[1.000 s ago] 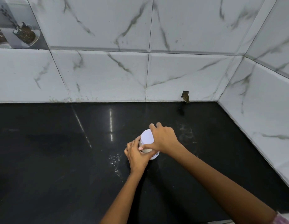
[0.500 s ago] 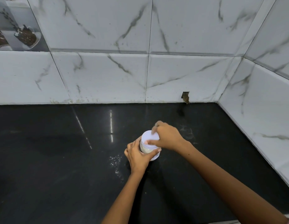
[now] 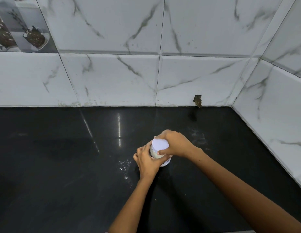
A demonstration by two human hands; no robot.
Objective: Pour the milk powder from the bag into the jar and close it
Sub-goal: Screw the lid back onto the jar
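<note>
Curling over the white lid [image 3: 160,144], the fingers [image 3: 160,135] of the right hand [image 3: 175,143] grip its rim from the far side while the thumb clamps it on the near side, so the lid sits flat on top of the jar [image 3: 156,154]. Fingers of the left hand [image 3: 147,161] wrap round the jar's left and near wall and hold it upright on the worktop [image 3: 62,174]. Through the clear band of the jar just below the lid a pale, off-white powder shows; how full the jar is cannot be told, because both hands cover most of the wall. A white label [image 3: 166,163] runs round the lower part of the jar, and a few dark handwritten strokes show on it beside the left thumb, too small and too much hidden to read. Just left of the jar, a scatter of white grains [image 3: 124,167] lies on the worktop, trailing toward the near edge. Right of the jar and a little farther back, a faint dusty smear [image 3: 197,137] marks the surface. The worktop is black, polished stone that mirrors a streak of light beyond the jar. Behind the jar rises a wall [image 3: 112,78] of white tiles veined in grey, with a small broken notch [image 3: 197,100] at its foot, and a second tiled wall meets it in a corner to the right. Far up to the left of the jar, one tile [image 3: 20,31] bears a printed picture of dark food in white dishes.
</note>
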